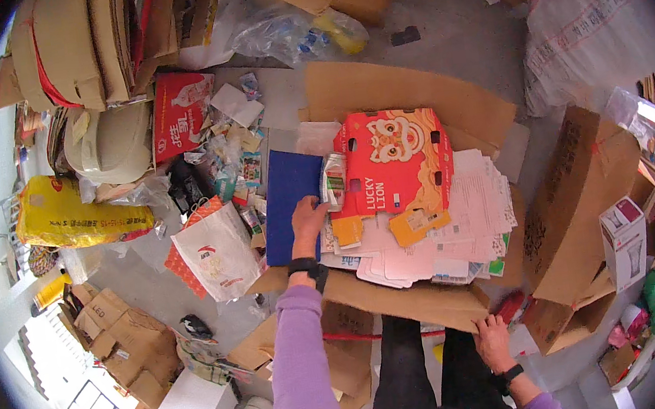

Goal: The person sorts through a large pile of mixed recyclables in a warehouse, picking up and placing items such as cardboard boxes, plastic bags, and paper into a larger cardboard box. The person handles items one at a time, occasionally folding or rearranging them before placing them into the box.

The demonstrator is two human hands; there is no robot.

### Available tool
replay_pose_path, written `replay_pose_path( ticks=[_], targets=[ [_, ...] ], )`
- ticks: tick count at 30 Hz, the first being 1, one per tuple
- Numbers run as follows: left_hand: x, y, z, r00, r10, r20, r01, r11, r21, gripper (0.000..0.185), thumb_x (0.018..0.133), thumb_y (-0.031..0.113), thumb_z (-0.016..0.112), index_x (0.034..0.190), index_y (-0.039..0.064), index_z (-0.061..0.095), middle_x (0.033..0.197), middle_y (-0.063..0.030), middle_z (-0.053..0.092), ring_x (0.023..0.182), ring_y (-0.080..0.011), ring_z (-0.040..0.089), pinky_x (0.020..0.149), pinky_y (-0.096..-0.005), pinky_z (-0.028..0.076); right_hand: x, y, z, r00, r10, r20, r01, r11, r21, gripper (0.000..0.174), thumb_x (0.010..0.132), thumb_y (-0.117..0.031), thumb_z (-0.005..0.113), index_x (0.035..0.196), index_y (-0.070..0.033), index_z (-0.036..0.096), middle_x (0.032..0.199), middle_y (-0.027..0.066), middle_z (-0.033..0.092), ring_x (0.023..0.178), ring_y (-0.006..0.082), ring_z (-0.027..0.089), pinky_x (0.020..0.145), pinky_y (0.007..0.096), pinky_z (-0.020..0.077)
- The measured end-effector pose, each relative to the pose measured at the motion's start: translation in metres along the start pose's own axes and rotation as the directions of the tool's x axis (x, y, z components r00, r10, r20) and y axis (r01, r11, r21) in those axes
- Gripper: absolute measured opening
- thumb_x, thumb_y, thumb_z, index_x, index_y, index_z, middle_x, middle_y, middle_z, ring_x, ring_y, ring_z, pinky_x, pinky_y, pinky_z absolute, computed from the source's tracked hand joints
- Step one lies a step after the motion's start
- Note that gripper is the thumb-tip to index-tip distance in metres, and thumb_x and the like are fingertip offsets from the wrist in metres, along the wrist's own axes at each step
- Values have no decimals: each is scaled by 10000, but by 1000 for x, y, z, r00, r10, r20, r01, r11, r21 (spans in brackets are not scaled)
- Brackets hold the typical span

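My left hand [308,222] lies over the right part of a dark blue flat board or folder [287,200], its fingertips close to a clear plastic packet [334,182] with a printed label; whether it grips anything I cannot tell. To the right of the packet, a red printed carton [395,157] with a lion picture rests on a spread pile of papers and flattened pink card [473,206]. An orange card piece [419,225] lies at the carton's lower edge. My right hand [492,337] holds the corner of a cardboard flap [404,295] nearest my legs.
Flattened cardboard [68,52] is stacked at upper left, above a yellow sack [82,209]. A white paper bag [218,253] and loose scraps lie left. Right of the pile stand a long open carton [576,206] and a white box [624,243]. A woven sack [591,23] is at upper right.
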State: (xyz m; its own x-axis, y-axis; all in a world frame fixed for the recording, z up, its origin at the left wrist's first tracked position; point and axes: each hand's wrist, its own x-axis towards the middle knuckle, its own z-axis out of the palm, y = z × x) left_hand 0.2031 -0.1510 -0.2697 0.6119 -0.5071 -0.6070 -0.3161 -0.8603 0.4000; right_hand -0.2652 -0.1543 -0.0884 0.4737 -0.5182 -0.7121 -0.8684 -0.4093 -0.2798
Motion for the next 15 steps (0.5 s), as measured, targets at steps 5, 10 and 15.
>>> replay_pose_path(
  ticks=[5, 10, 15],
  targets=[
    [48, -16, 46, 992, -128, 0, 127, 991, 38, 699, 684, 388, 688, 1210, -24, 485, 1213, -219, 501, 1149, -358, 461, 927, -405, 410, 5, -2, -2, 1000, 15, -21, -14, 999, 30, 324, 684, -108, 654, 1002, -86, 599, 951, 167, 507, 883, 357, 470, 743, 441, 423],
    [76, -28, 83, 981, -195, 15, 189, 964, 186, 703, 603, 389, 758, 1127, 2, 495, 1166, -201, 506, 1074, -354, 513, 875, -405, 456, 5, -10, -5, 997, 79, -25, -79, 997, 2, 370, 626, -66, 666, 991, -84, 611, 923, 133, 515, 907, 342, 463, 781, 416, 420],
    [67, -25, 107, 981, -195, 20, 193, 979, 64, 583, 590, 323, 760, 1018, 11, 515, 1038, -177, 579, 953, -340, 581, 782, -395, 491, 5, -9, -3, 994, 111, -20, -110, 993, 38, 361, 630, -65, 670, 986, -90, 612, 914, 129, 517, 887, 335, 466, 772, 412, 420]
  ],
)
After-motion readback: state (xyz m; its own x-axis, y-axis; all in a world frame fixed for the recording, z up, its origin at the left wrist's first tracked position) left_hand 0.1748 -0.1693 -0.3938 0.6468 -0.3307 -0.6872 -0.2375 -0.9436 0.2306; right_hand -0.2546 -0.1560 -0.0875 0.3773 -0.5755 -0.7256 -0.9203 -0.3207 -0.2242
